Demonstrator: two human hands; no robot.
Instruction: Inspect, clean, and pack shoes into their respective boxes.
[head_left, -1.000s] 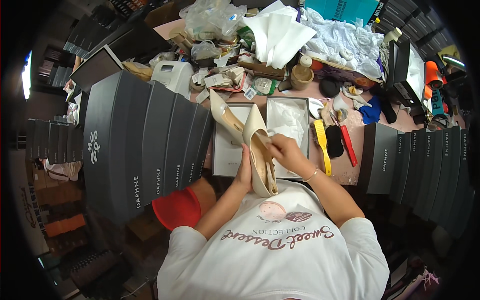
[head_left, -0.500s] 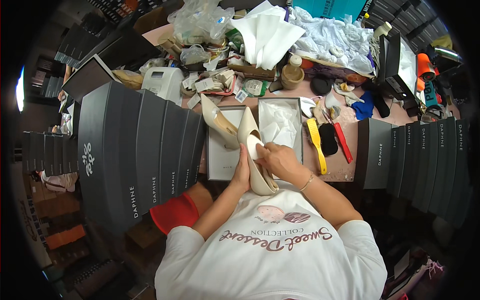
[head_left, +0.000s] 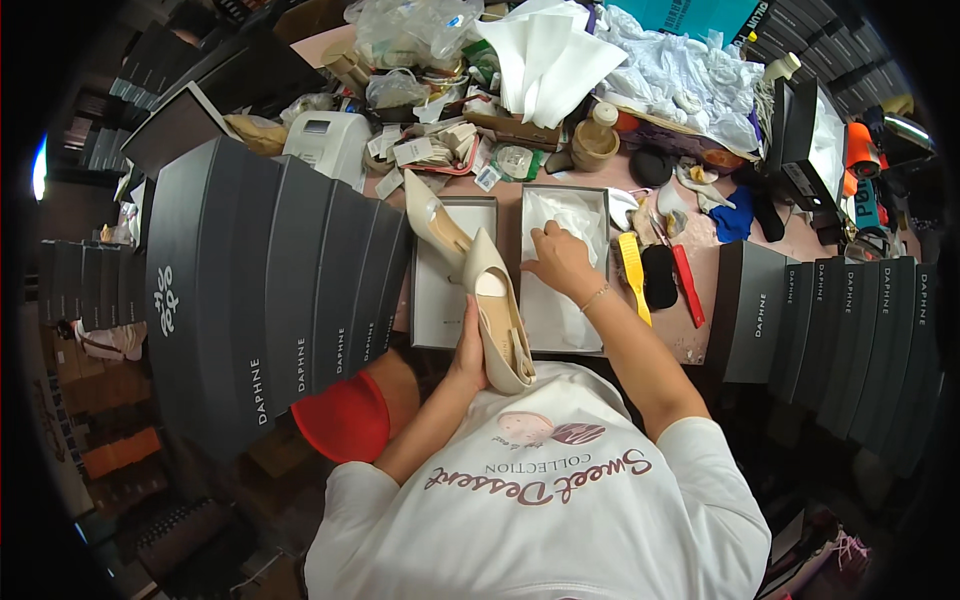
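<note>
A cream pointed pump (head_left: 503, 335) is in my left hand (head_left: 470, 350), whose fingers wrap its side, heel end toward me. White padding (head_left: 491, 285) shows inside its front part. The matching pump (head_left: 434, 222) lies toe away over the left half of a shoebox (head_left: 428, 325), partly hidden by the held one. My right hand (head_left: 563, 262) hovers over the other half of the shoebox (head_left: 560, 345), which has white tissue paper (head_left: 565, 213) in it. Its thumb and fingers are apart, with nothing visible between them; whether the fingertips touch the tissue I cannot make out.
Dark shoeboxes stand in rows at left (head_left: 225, 300) and right (head_left: 748, 310). Right of the open box lie a yellow brush (head_left: 633, 275), a black oval pad (head_left: 659, 277) and a red-handled tool (head_left: 688, 285). Behind are a label printer (head_left: 325, 145), a jar (head_left: 596, 140) and white paper sheets (head_left: 545, 65).
My right hand has left the inside of the held pump and moved up and right over the tissue. The left hand still holds that pump, now turned a little and shifted left.
</note>
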